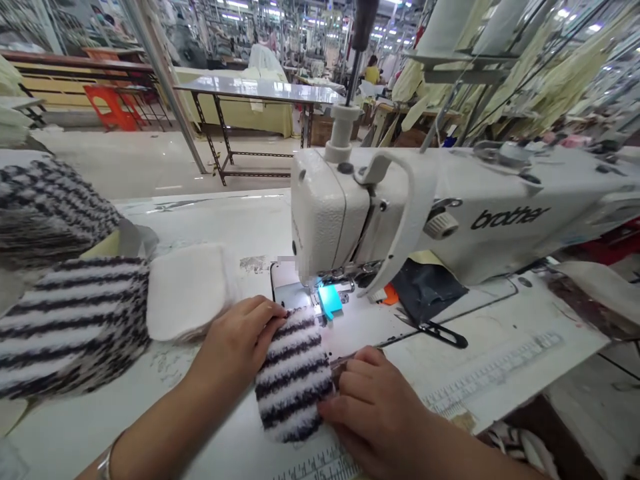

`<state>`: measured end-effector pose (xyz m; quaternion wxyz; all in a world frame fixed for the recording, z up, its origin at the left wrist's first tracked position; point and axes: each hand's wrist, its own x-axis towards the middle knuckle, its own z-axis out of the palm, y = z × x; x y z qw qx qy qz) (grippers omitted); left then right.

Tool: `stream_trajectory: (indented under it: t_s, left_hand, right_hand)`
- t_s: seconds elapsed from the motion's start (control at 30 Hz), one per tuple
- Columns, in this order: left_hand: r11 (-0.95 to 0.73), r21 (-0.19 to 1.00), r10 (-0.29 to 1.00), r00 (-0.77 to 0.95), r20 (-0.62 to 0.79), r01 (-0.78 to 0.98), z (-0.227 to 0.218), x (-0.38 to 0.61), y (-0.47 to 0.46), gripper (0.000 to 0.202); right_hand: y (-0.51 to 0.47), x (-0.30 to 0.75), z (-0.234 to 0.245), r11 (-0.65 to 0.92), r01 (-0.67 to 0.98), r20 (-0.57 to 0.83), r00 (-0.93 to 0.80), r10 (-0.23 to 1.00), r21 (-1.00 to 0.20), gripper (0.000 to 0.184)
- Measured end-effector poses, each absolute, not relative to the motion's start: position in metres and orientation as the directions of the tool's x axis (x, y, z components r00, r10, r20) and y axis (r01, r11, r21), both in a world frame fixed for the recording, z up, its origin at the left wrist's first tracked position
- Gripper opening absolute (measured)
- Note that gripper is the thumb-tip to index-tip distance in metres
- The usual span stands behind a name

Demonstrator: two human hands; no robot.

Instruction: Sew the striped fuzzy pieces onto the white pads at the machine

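Note:
A fuzzy black-and-white striped fabric piece (293, 377) lies on the sewing table just in front of the presser foot (325, 283) of a white Brother sewing machine (400, 213). My left hand (240, 340) grips its upper left edge. My right hand (370, 413) presses on its right side, fingers spread over the edge. A blue-lit throat plate area (330, 300) glows under the needle. To the left lie a cream fleece pad (187, 293) and larger striped pieces (70, 327), close to my left hand.
Black thread snips (440, 333) and a dark fabric scrap (425, 290) lie right of the needle. A measuring tape (495, 373) runs along the white table. Thread cones (450, 27) stand above the machine. Behind are a metal table (255, 90), a red stool (113, 107), and a co-worker (371, 70).

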<state>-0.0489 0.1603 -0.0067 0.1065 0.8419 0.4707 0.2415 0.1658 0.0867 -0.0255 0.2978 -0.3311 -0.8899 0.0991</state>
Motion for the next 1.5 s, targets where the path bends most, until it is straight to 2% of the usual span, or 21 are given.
stream_trajectory:
  t_s: [0.27, 0.5, 0.6, 0.77, 1.1, 1.37, 1.5]
  left_hand:
    - [-0.561, 0.406, 0.825, 0.451, 0.34, 0.721, -0.009, -0.05, 0.16, 0.016]
    - [-0.552, 0.411, 0.833, 0.45, 0.322, 0.726, -0.009, -0.051, 0.162, 0.017]
    - [-0.525, 0.436, 0.85, 0.435, 0.296, 0.731, -0.009, -0.05, 0.162, 0.014]
    - [-0.49, 0.477, 0.871, 0.403, 0.279, 0.729, -0.005, -0.048, 0.162, 0.009]
    - [-0.471, 0.524, 0.882, 0.382, 0.276, 0.71, -0.003, -0.049, 0.162, 0.007]
    - [-0.476, 0.52, 0.879, 0.403, 0.255, 0.709, -0.01, -0.052, 0.163, 0.012]
    - [-0.494, 0.503, 0.869, 0.414, 0.27, 0.709, -0.009, -0.051, 0.165, 0.015]
  right_hand:
    - [0.084, 0.165, -0.025, 0.723, 0.561, 0.466, -0.554, 0.69, -0.403, 0.016]
    - [0.09, 0.182, -0.015, 0.665, 0.516, 0.497, -0.443, 0.746, -0.54, 0.013]
    - [0.091, 0.181, -0.013, 0.717, 0.484, 0.508, -0.506, 0.698, -0.502, 0.012]
    - [0.088, 0.172, -0.02, 0.793, 0.458, 0.441, -0.662, 0.606, -0.401, 0.013]
    - [0.085, 0.167, -0.023, 0.806, 0.457, 0.538, -0.6, 0.592, -0.376, 0.011]
    - [0.087, 0.165, -0.027, 0.805, 0.502, 0.495, -0.637, 0.591, -0.316, 0.011]
    - [0.085, 0.167, -0.029, 0.787, 0.509, 0.474, -0.629, 0.616, -0.349, 0.012]
